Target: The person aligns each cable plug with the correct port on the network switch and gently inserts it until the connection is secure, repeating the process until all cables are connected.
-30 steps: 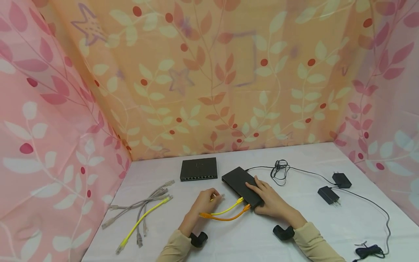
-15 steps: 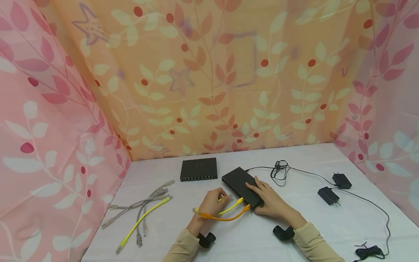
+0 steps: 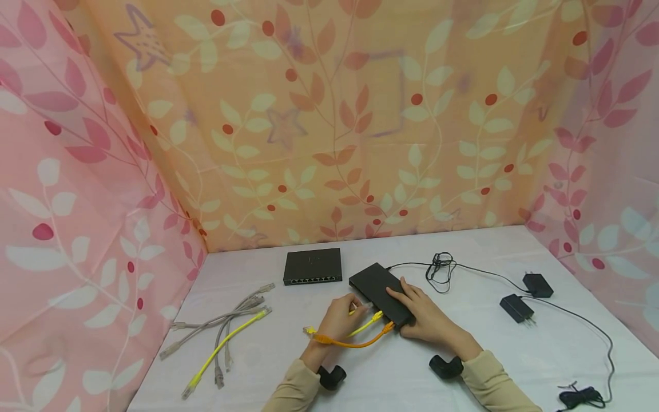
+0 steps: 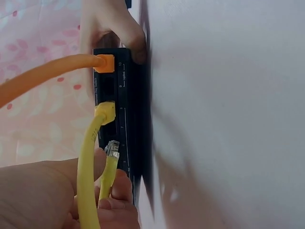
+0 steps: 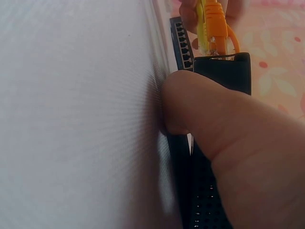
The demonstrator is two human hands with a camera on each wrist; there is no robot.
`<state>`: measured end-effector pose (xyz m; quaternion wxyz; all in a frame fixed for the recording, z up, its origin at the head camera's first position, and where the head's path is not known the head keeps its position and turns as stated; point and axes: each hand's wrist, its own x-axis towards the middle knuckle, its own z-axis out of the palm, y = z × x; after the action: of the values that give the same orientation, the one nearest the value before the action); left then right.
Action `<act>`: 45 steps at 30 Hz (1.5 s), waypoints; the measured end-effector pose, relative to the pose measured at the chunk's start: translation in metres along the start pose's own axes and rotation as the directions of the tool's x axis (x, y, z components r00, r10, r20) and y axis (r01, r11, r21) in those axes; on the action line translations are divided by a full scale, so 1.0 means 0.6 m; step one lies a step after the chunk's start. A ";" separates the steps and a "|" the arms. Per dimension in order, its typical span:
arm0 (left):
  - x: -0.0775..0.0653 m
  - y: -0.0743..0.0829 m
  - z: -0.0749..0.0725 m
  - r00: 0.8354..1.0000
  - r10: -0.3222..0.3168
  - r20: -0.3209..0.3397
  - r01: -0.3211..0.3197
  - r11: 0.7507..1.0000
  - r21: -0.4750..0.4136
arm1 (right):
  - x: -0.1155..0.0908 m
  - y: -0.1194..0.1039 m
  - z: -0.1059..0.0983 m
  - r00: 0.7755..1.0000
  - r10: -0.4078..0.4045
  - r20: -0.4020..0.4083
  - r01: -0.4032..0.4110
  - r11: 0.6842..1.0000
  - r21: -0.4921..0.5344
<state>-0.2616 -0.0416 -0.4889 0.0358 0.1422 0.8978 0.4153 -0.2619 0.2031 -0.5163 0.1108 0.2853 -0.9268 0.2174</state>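
Note:
A black network switch (image 3: 372,284) lies at an angle on the table, and my right hand (image 3: 429,315) grips its right end, fingers over the top and thumb (image 5: 188,102) at the near edge. My left hand (image 3: 337,317) pinches a yellow Ethernet cable (image 4: 108,174). That cable's clear plug (image 4: 113,148) is right at the switch's port face in the left wrist view. Plugged into the same face are another yellow cable (image 4: 106,113) and an orange cable (image 4: 105,63). The orange cable's free end (image 3: 323,339) passes over my left wrist.
A second black switch (image 3: 312,266) stands behind. Several grey Ethernet cables (image 3: 226,316) and a yellow cable (image 3: 226,346) lie at left. At right are two power adapters, one (image 3: 538,284) behind the other (image 3: 517,307), and a coiled black cord (image 3: 440,266).
My left hand has moved right, bringing the pinched yellow cable's plug up to the switch's port face. My right hand and the switch have stayed in place.

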 end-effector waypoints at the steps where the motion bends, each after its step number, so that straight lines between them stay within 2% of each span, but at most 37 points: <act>1: 0.001 0.000 0.001 1.000 0.001 0.000 -0.001 1.000 0.000 | 0.000 0.000 -0.001 1.000 0.002 0.005 -0.002 1.000 -0.001; 18: 0.005 0.006 0.022 0.999 0.013 -0.044 -0.014 1.000 -0.007 | 0.000 -0.003 -0.002 1.000 0.004 0.008 -0.005 1.000 0.002; 21: 0.009 0.004 0.019 1.000 0.003 0.004 -0.003 0.999 -0.047 | 0.001 -0.003 -0.001 1.000 0.008 0.012 -0.008 1.000 0.007; 23: 0.014 -0.001 0.016 0.998 -0.002 0.061 0.009 0.994 -0.107 | 0.000 -0.002 0.000 1.000 0.013 0.016 -0.013 1.000 0.018; 26: 0.021 -0.008 0.010 0.988 -0.012 0.152 0.050 0.968 -0.247 | -0.001 -0.001 -0.001 0.999 0.017 0.028 -0.019 0.998 0.054; 29: 0.024 -0.010 0.007 0.978 -0.032 0.205 0.108 0.922 -0.372 | -0.002 0.000 -0.002 0.999 0.021 0.036 -0.024 0.997 0.080; 31: 0.025 -0.010 0.006 0.974 -0.040 0.222 0.132 0.899 -0.418 | -0.002 0.000 -0.003 0.999 0.020 0.036 -0.023 0.995 0.093; 42: 0.032 -0.016 0.007 0.954 -0.068 0.291 0.213 0.837 -0.504 | 0.001 -0.001 -0.003 1.000 0.011 0.028 -0.014 0.994 0.112; 45: 0.032 -0.015 0.004 0.951 -0.074 0.301 0.227 0.827 -0.515 | 0.002 0.000 -0.002 1.000 0.000 0.018 -0.002 0.993 0.120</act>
<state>-0.2814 -0.0396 -0.4963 0.2287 0.1091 0.7381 0.6253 -0.2626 0.2033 -0.5149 0.0848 0.2931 -0.9132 0.2703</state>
